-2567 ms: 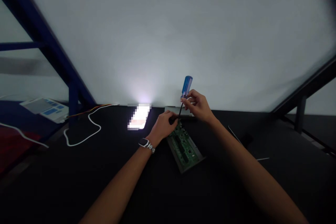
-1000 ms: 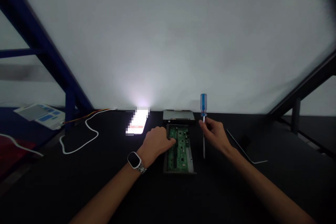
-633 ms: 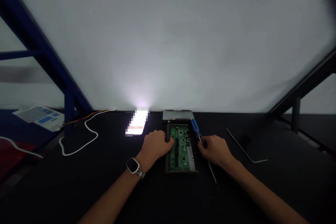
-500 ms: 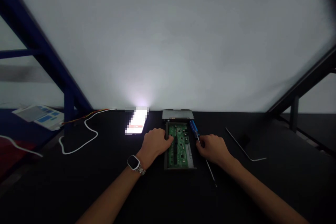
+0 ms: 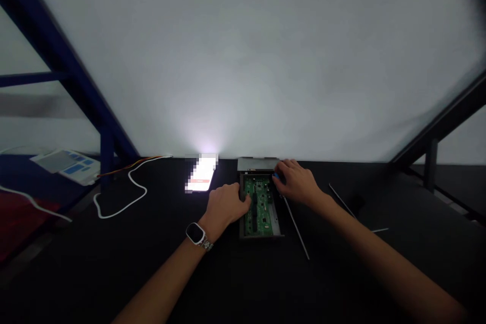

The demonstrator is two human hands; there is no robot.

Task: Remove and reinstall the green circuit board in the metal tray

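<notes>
A green circuit board lies inside a shallow dark metal housing in front of me. My left hand, with a watch at its wrist, grips the left side of that housing, thumb over the rim beside the board. On the other side, my right hand is closed around the blue handle of a screwdriver. Most of the handle is hidden under the fingers. Its long shaft points back toward me and to the right along the black table. Just behind the housing sits a flat grey metal panel.
A lit phone lies left of the housing, near the pale wall. Further left run a white cable and a white printed sheet or panel. An L-shaped metal rod lies at right, partly behind my forearm. A blue post slants at left.
My right hand has moved up and away from the screwdriver's shaft to its blue handle, now covering it. The left hand stays on the housing. The view has shifted slightly.
</notes>
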